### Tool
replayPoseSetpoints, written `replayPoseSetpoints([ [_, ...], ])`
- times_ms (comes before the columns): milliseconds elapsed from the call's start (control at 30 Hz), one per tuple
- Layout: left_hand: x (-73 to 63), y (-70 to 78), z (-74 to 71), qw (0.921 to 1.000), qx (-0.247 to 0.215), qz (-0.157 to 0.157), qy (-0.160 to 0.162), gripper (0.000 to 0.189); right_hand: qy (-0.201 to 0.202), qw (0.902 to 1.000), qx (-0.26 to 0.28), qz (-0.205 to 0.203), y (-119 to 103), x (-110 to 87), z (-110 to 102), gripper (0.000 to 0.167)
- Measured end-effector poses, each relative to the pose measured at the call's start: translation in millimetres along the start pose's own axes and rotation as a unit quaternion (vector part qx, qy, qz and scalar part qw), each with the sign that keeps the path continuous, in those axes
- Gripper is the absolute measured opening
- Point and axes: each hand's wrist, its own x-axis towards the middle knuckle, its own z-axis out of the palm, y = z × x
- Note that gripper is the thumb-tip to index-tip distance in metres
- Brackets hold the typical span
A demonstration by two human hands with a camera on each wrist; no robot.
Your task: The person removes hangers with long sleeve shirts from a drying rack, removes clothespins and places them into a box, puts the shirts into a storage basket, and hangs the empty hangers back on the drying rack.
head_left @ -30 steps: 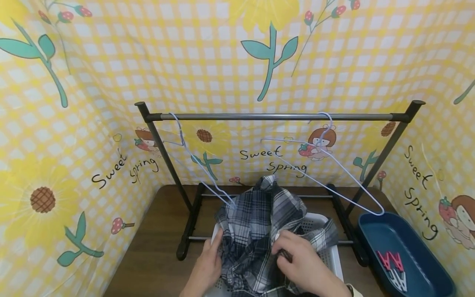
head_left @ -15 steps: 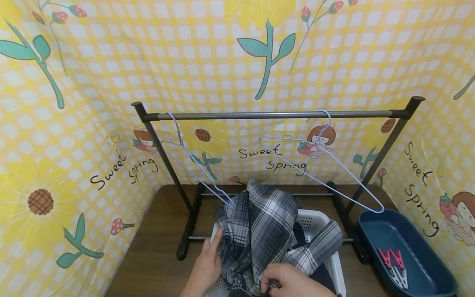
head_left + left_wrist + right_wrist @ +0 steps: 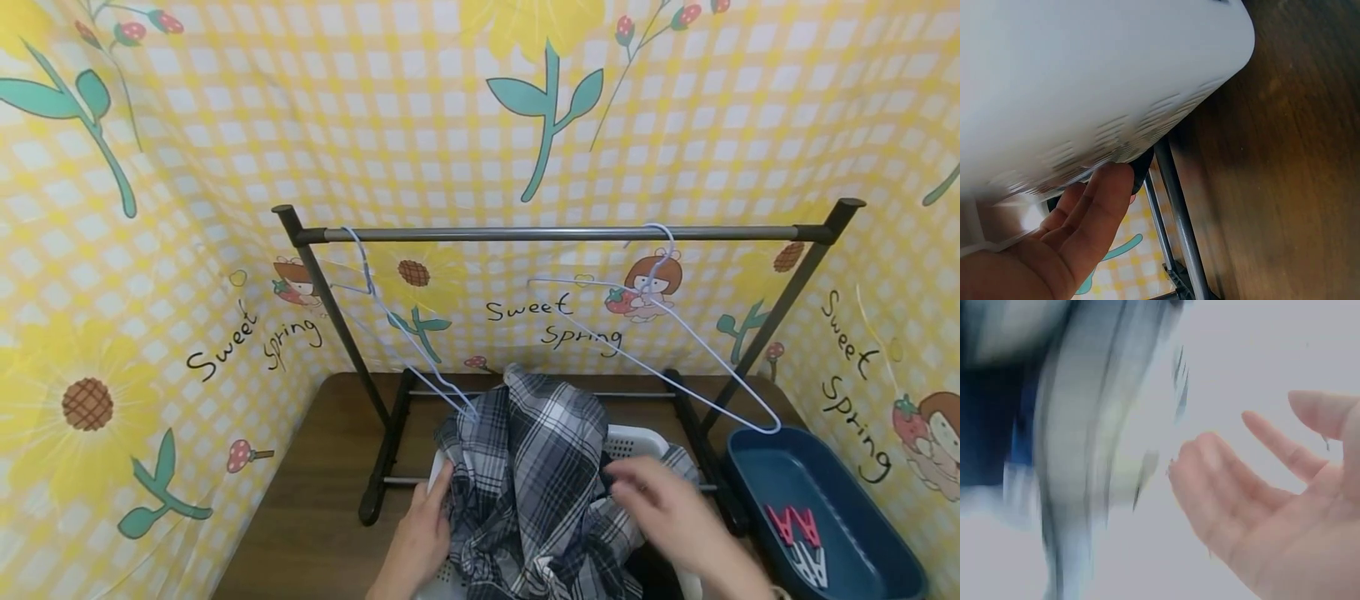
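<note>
A grey and white plaid shirt point(image 3: 555, 450) lies bunched over a white perforated basket point(image 3: 637, 437). My left hand point(image 3: 420, 529) holds the basket at its left side; in the left wrist view its fingers point(image 3: 1107, 203) lie against the slotted outer wall, the thumb hidden. Over the basket's right part hovers my right hand point(image 3: 667, 508), its fingers loosely bent and holding nothing. The blurred right wrist view shows that hand point(image 3: 1254, 506) apart from the cloth. Dark blue cloth point(image 3: 991, 419) shows beside the plaid.
A black clothes rack point(image 3: 558, 234) stands behind the basket. One lilac hanger point(image 3: 408, 333) reaches down to the shirt; another lilac hanger point(image 3: 693, 333) hangs at the right. A blue tray point(image 3: 832, 467) at right holds red clips point(image 3: 793, 525) and white clips point(image 3: 810, 567).
The right hand was gripping the shirt and pulled its cloth toward the front; it has since let go and moved right. The shirt's folds have shifted. My left hand stays at the basket.
</note>
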Motion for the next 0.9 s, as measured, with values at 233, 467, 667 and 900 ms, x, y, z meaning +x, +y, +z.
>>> replayPoseSetpoints([
  [233, -1.2, 0.3, -1.9, 0.9999, 0.001, -0.012, -0.007, 0.069, 0.006, 0.9731, -0.151, 0.174, 61, 10.7, -24, 0.07],
  [467, -1.2, 1.6, -0.6, 0.9999, 0.001, -0.008, -0.007, 0.07, 0.035, 0.975, -0.187, 0.115, 69, 8.7, -15, 0.052],
  [667, -0.6, 2.2, 0.4, 0.9999, 0.001, -0.012, -0.009, 0.07, 0.115, 0.9557, -0.26, 0.078, 47, 3.5, -20, 0.03],
  [900, -0.9, 1.7, 0.4, 0.9999, 0.008, -0.008, 0.002, 0.069, 0.223, 0.9439, -0.235, -0.067, 10, -11.5, -20, 0.036],
])
